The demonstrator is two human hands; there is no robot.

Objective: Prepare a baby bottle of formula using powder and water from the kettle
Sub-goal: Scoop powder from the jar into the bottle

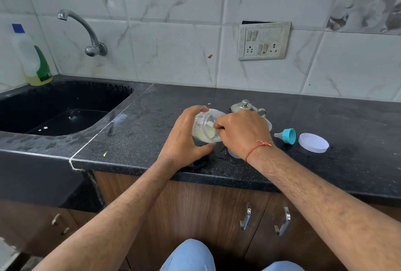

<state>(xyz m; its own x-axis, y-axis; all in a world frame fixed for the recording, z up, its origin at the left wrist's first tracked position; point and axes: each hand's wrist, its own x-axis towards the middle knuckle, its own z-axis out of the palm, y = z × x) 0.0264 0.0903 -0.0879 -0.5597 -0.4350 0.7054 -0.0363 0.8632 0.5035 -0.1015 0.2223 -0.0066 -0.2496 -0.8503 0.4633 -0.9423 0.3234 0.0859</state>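
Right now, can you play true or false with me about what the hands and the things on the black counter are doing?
1. The left hand holds a clear jar tipped on its side. True.
2. The right hand rests flat on the counter. False: its fingers are curled at the jar's mouth, though what they hold is hidden.
3. The teal bottle cap with its teat lies on the counter, right of the hands. True.
4. The white lid is screwed onto the jar. False: it lies on the counter, right of the teal cap.
5. Water runs from the tap. False: no water shows.
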